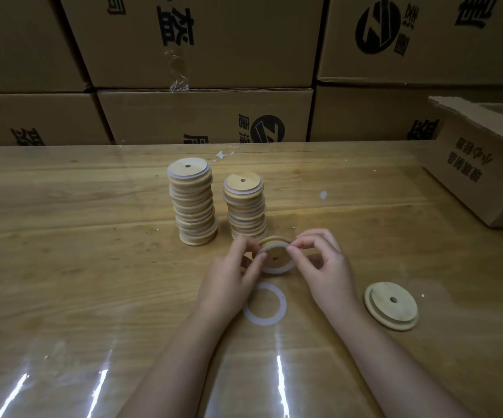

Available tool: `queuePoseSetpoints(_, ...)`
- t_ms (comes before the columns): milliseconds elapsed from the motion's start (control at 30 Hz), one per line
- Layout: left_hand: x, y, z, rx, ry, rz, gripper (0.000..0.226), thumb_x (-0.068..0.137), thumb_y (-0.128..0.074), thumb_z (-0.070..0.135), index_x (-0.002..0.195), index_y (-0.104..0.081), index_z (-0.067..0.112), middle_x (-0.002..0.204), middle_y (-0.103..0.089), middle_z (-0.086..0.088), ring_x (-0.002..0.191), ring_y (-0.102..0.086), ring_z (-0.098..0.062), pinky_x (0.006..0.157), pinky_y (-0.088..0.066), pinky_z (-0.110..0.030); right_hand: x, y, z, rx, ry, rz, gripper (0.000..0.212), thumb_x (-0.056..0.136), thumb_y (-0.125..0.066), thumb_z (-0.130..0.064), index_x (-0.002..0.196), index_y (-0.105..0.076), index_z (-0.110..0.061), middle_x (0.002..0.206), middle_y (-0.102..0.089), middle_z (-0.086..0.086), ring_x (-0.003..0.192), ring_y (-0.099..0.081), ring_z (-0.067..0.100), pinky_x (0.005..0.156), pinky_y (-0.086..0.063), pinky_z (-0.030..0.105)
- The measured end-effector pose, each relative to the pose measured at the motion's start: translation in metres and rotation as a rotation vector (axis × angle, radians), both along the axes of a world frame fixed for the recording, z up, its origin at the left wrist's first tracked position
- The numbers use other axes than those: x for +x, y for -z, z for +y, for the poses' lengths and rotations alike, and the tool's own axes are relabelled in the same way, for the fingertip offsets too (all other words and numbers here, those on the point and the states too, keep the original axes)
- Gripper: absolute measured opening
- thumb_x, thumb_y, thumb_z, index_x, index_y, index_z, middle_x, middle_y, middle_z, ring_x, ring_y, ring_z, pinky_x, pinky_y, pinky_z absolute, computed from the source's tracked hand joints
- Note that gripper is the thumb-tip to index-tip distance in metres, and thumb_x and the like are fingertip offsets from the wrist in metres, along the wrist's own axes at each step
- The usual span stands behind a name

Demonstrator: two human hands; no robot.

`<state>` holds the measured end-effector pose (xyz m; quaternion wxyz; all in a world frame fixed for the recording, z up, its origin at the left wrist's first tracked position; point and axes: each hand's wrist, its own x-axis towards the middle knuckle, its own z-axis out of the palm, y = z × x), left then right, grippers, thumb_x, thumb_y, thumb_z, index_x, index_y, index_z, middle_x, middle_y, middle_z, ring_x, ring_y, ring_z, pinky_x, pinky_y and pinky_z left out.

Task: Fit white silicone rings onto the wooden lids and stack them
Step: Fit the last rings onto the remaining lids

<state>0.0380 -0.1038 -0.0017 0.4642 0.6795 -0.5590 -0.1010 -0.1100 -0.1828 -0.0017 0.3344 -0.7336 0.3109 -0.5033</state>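
Note:
Both hands hold one round wooden lid [275,258] tilted toward me just above the table, a white silicone ring around its raised inner step. My left hand [232,274] grips its left edge and my right hand [322,263] pinches its right edge with fingers curled. A loose white ring [264,304] lies flat on the table below the hands. A bare wooden lid [391,306] lies step-up to the right. Two stacks of ringed lids stand behind: a taller stack [194,205] on the left and a shorter stack [245,206] right of it.
The wooden table [78,236] has a glossy clear cover. An open cardboard box [482,158] sits at its far right corner. Stacked cardboard cartons [205,116] form a wall behind the table's far edge.

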Motion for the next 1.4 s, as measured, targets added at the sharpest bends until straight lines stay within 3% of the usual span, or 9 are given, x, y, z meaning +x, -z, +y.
queuePoseSetpoints(333, -0.0003, 0.0005, 0.0008, -0.001, 0.013, 0.039, 0.004, 0.092, -0.051, 0.035, 0.089, -0.050, 0.033, 0.066, -0.059, 0.010, 0.063, -0.057, -0.006, 0.062, -0.050, -0.039, -0.0004, -0.0016, 0.0004, 0.028, 0.006, 0.006, 0.008, 0.083, -0.067, -0.007, 0.078, -0.065, -0.013, 0.086, -0.059, -0.008, 0.081, -0.057, 0.003, 0.067, -0.042, 0.010)
queuePoseSetpoints(700, 0.0025, 0.0028, -0.0018, 0.004, -0.010, 0.103, 0.014, 0.093, -0.052, 0.029, 0.082, -0.049, 0.037, 0.071, -0.062, 0.018, 0.063, -0.062, -0.007, 0.063, -0.053, -0.043, -0.0011, -0.0020, -0.0005, 0.140, -0.006, 0.006, 0.011, 0.085, -0.064, -0.007, 0.078, -0.063, -0.016, 0.086, -0.058, -0.007, 0.080, -0.056, 0.000, 0.064, -0.044, 0.010)
queuePoseSetpoints(867, 0.0037, 0.0028, -0.0027, 0.009, -0.021, 0.115, 0.014, 0.093, -0.054, 0.025, 0.081, -0.052, 0.032, 0.072, -0.061, 0.021, 0.065, -0.058, -0.002, 0.065, -0.052, -0.034, -0.0002, 0.0000, -0.0035, 0.226, -0.032, -0.006, 0.018, 0.087, -0.063, -0.010, 0.076, -0.061, -0.024, 0.084, -0.058, -0.010, 0.078, -0.060, 0.011, 0.071, -0.054, 0.031)
queuePoseSetpoints(1000, 0.0036, -0.0011, -0.0027, -0.020, -0.010, 0.116, 0.018, 0.092, -0.056, 0.019, 0.079, -0.052, 0.032, 0.076, -0.062, 0.007, 0.068, -0.058, -0.009, 0.064, -0.047, -0.026, -0.0001, 0.0035, -0.0057, 0.304, -0.062, -0.004, 0.015, 0.088, -0.062, -0.012, 0.078, -0.062, -0.023, 0.087, -0.061, -0.006, 0.082, -0.063, 0.013, 0.078, -0.055, 0.046)
queuePoseSetpoints(1133, 0.0042, -0.0030, -0.0026, -0.020, -0.018, 0.184, 0.015, 0.090, -0.058, 0.015, 0.079, -0.054, 0.024, 0.077, -0.061, 0.000, 0.066, -0.057, -0.017, 0.064, -0.048, -0.033, -0.0015, 0.0042, -0.0054, 0.324, -0.083, 0.019, 0.015, 0.087, -0.062, -0.014, 0.079, -0.062, -0.027, 0.089, -0.063, -0.002, 0.086, -0.063, 0.016, 0.081, -0.054, 0.043)
queuePoseSetpoints(1233, 0.0014, -0.0054, -0.0021, -0.055, -0.004, 0.273, 0.020, 0.089, -0.059, 0.009, 0.092, -0.055, 0.028, 0.086, -0.059, 0.006, 0.061, -0.051, -0.016, 0.065, -0.051, -0.042, -0.0016, 0.0023, -0.0030, 0.234, -0.118, 0.031, 0.018, 0.087, -0.062, -0.009, 0.078, -0.061, -0.026, 0.087, -0.060, -0.007, 0.082, -0.061, 0.012, 0.077, -0.054, 0.037)
queuePoseSetpoints(1300, 0.0003, -0.0060, -0.0010, -0.079, 0.046, 0.229, 0.030, 0.088, -0.062, 0.011, 0.107, -0.056, 0.033, 0.092, -0.059, 0.010, 0.060, -0.047, -0.005, 0.066, -0.049, -0.028, -0.0013, 0.0017, -0.0023, 0.161, -0.140, 0.034, 0.021, 0.086, -0.062, -0.007, 0.078, -0.060, -0.027, 0.086, -0.058, -0.011, 0.082, -0.059, 0.010, 0.074, -0.052, 0.031)
queuePoseSetpoints(1400, 0.0004, -0.0051, -0.0017, -0.076, 0.094, 0.074, 0.032, 0.086, -0.065, 0.018, 0.117, -0.062, 0.025, 0.100, -0.061, 0.015, 0.075, -0.052, 0.009, 0.073, -0.038, -0.006, -0.0009, 0.0029, -0.0030, 0.118, -0.151, 0.029, 0.025, 0.085, -0.063, -0.006, 0.078, -0.060, -0.030, 0.086, -0.059, -0.014, 0.084, -0.058, 0.006, 0.071, -0.050, 0.023)
